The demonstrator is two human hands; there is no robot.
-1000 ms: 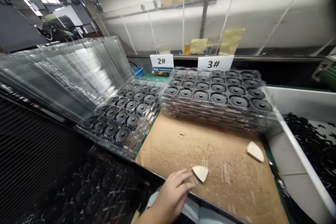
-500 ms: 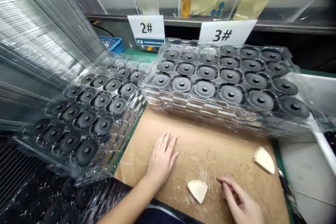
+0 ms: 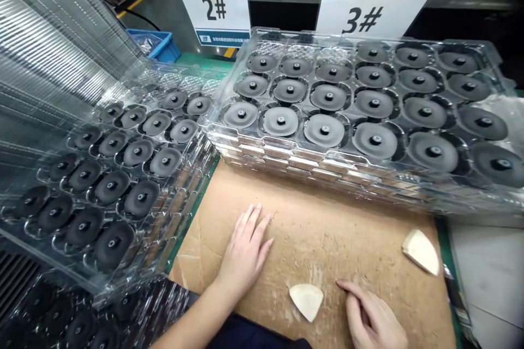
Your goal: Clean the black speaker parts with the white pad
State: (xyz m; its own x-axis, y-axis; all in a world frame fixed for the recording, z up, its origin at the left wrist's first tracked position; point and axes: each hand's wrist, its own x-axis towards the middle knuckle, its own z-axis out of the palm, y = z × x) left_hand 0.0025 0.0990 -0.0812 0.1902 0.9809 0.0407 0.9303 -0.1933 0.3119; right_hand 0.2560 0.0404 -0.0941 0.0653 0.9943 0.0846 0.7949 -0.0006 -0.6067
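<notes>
My left hand (image 3: 244,251) lies flat on a brown cardboard sheet (image 3: 327,223), fingers stretched out and holding nothing. Lower right, my right hand (image 3: 374,316) rests on the same sheet. Its index finger reaches out, apart from the thumb, while the other fingers curl under and are partly hidden; nothing shows in its grasp. Between the hands lies a cream, rounded-triangular piece (image 3: 307,301), touched by neither. A second cream wedge-shaped piece (image 3: 421,252) sits near the sheet's right edge, beyond my right hand.
Behind the cardboard stands a stack of clear trays (image 3: 298,155) with black round parts (image 3: 325,130). Another clear tray stack (image 3: 164,234) with similar parts is at left. A blue bin (image 3: 164,46) and paper signs marked 2# (image 3: 215,11) and 3# (image 3: 368,13) are further back.
The view has shifted down and closer, so the trays and signs appear larger and higher. Both hands keep nearly the same poses on the cardboard, and the cream pieces stay put.
</notes>
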